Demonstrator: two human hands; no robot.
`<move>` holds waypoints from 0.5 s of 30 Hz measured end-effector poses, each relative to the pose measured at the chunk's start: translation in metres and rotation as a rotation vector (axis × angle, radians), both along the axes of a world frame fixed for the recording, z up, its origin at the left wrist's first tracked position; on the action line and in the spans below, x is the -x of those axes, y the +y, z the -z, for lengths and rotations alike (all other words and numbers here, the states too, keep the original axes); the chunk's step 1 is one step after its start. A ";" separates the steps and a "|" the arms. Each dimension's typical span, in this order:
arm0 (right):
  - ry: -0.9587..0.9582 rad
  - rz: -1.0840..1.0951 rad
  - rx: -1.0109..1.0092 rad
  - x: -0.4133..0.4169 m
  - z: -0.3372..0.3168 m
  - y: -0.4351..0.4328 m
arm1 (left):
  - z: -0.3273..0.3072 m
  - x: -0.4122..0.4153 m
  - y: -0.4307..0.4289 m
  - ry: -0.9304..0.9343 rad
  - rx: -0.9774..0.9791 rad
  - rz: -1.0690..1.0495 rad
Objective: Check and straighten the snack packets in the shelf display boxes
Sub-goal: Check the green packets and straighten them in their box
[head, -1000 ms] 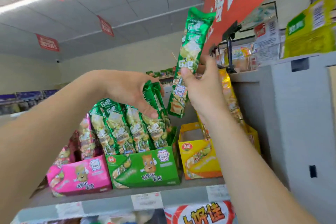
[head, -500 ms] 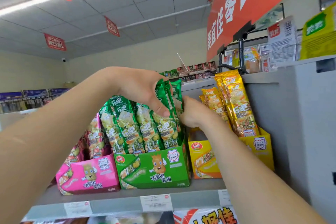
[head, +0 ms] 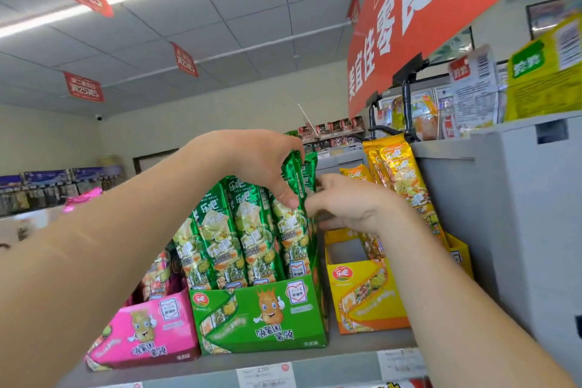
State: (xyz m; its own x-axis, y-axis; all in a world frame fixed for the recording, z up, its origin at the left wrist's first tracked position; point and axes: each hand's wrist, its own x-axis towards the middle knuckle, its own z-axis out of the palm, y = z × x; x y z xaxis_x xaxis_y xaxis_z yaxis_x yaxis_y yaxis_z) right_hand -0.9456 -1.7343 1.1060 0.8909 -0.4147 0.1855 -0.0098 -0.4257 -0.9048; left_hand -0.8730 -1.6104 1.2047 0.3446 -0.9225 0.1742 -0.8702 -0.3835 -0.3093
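Several tall green snack packets (head: pixel 239 236) stand upright in a green display box (head: pixel 261 315) on the shelf. My left hand (head: pixel 264 164) grips the tops of the rightmost green packets, thumb at their front. My right hand (head: pixel 349 205) sits at the right side of the same packets, fingers bent against their edge; what it holds is hidden. To the right, yellow packets (head: pixel 400 179) lean in a yellow box (head: pixel 362 299). A pink box (head: pixel 148 334) with pink packets stands at the left.
A grey cabinet (head: pixel 504 214) rises directly right of the yellow box. The shelf edge (head: pixel 330 365) carries price labels. A red hanging sign (head: pixel 425 9) and more packaged goods sit above the cabinet. Distant shelves line the far wall.
My right hand brought a green packet down from overhead and slid it into the right end of the green box. The left hand kept hold of the packet tops.
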 end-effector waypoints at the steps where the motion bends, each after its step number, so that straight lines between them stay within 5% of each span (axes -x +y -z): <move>1: -0.046 -0.042 -0.090 0.001 0.001 -0.001 | 0.002 -0.002 0.000 0.002 0.024 0.014; 8: -0.174 -0.150 -0.147 0.002 0.001 -0.001 | 0.006 -0.007 0.007 0.270 0.107 0.010; 15: -0.221 0.048 0.297 -0.008 -0.012 0.008 | 0.002 -0.010 0.021 0.521 0.151 0.044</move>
State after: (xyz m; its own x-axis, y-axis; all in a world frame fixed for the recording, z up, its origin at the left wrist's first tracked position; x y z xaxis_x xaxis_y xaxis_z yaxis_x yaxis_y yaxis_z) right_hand -0.9378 -1.7265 1.1175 0.7967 -0.3542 0.4897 0.1456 -0.6739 -0.7244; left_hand -0.8634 -1.5894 1.2032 0.3820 -0.9160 0.1225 -0.9099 -0.3495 0.2234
